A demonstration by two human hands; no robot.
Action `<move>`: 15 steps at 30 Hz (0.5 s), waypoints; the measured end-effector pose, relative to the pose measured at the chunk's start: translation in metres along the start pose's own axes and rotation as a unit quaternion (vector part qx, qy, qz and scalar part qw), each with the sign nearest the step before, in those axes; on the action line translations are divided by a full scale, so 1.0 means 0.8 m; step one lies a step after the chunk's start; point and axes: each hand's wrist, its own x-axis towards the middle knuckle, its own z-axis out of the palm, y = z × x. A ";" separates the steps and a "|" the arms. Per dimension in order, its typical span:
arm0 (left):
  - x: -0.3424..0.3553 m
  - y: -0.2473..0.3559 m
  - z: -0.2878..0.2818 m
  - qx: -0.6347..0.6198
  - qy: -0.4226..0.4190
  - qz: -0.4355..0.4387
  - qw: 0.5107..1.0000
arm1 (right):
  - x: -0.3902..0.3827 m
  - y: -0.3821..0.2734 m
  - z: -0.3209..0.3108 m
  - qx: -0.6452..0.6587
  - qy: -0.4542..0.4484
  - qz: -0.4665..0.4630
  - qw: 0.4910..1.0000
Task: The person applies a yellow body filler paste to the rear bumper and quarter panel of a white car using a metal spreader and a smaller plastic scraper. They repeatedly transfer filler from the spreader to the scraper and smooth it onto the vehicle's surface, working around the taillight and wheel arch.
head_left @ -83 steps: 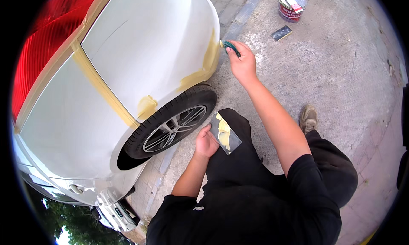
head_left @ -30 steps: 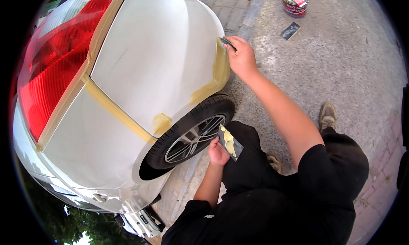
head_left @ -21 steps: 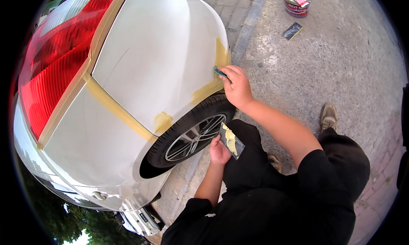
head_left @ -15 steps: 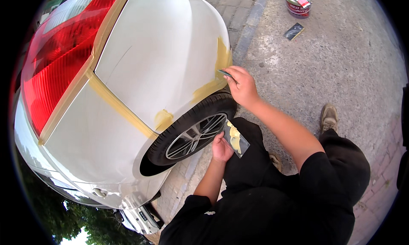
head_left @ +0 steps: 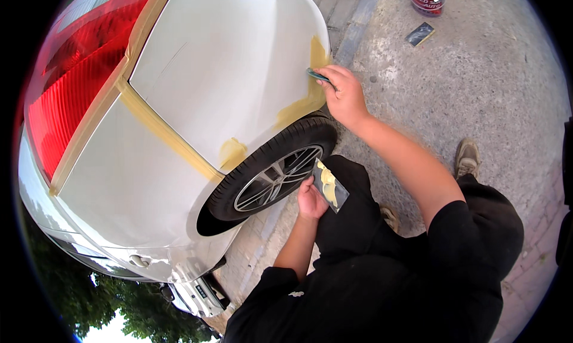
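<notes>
My right hand pinches a thin dark green filler spreader at the edge of the white car's panel. Yellowish filler coats that edge in a band, and the spreader lies over it; whether it touches, I cannot tell. A separate filler patch sits above the wheel arch. Beside the wheel, my left hand grips a dark flat mixing board by its side. A lump of pale yellow filler is smeared across that board.
Masking tape follows the panel seam and borders the red tail lamp. On the concrete at the far right stand a tin and a small dark rectangular plate. My shoe rests on the ground. Another car is parked beyond.
My right hand has moved the spreader farther along the coated edge and turned it a little. The left hand keeps its hold on the board. The whole view has shifted slightly.
</notes>
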 end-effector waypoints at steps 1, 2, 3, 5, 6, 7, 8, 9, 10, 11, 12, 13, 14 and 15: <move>0.001 -0.001 0.001 0.003 0.002 -0.001 1.000 | -0.016 -0.004 0.003 0.004 -0.002 -0.005 1.000; 0.003 -0.002 0.001 0.007 0.003 -0.002 1.000 | -0.032 -0.008 0.007 0.007 -0.003 -0.010 1.000; 0.006 -0.003 0.004 0.012 0.004 -0.005 1.000 | -0.046 -0.011 0.009 0.011 -0.002 -0.015 1.000; 0.010 -0.006 0.010 0.036 0.023 0.000 0.999 | -0.063 -0.012 0.010 0.020 -0.022 -0.010 1.000; 0.010 -0.007 0.013 0.037 0.021 -0.001 0.999 | -0.068 -0.011 0.008 0.035 -0.039 0.000 0.999; 0.012 -0.007 0.015 0.039 0.019 -0.002 0.999 | -0.071 -0.010 0.005 0.051 -0.056 0.010 0.997; 0.012 -0.007 0.015 0.041 0.022 -0.003 0.999 | -0.069 -0.010 0.001 0.049 -0.049 0.008 0.998; 0.013 -0.008 0.015 0.044 0.024 -0.004 0.999 | -0.063 -0.009 -0.005 0.048 -0.041 0.006 0.998; 0.013 -0.008 0.015 0.046 0.027 -0.004 0.999 | -0.055 -0.008 -0.008 0.046 -0.034 0.004 0.998; 0.014 -0.007 0.015 0.052 0.024 -0.003 0.998 | -0.044 -0.009 -0.010 0.047 0.000 0.022 0.999; 0.014 -0.007 0.014 0.057 0.021 -0.001 0.998 | -0.032 -0.011 -0.011 0.047 0.033 0.039 0.998; 0.013 -0.007 0.012 0.062 0.017 0.001 0.998 | -0.024 -0.010 -0.009 0.047 0.065 0.057 0.995; 0.014 -0.005 0.012 0.058 0.026 0.001 0.998 | -0.021 -0.003 -0.003 0.038 0.057 0.048 0.997; 0.013 -0.004 0.010 0.054 0.019 0.001 0.998 | -0.029 -0.003 0.003 0.017 0.054 0.036 0.998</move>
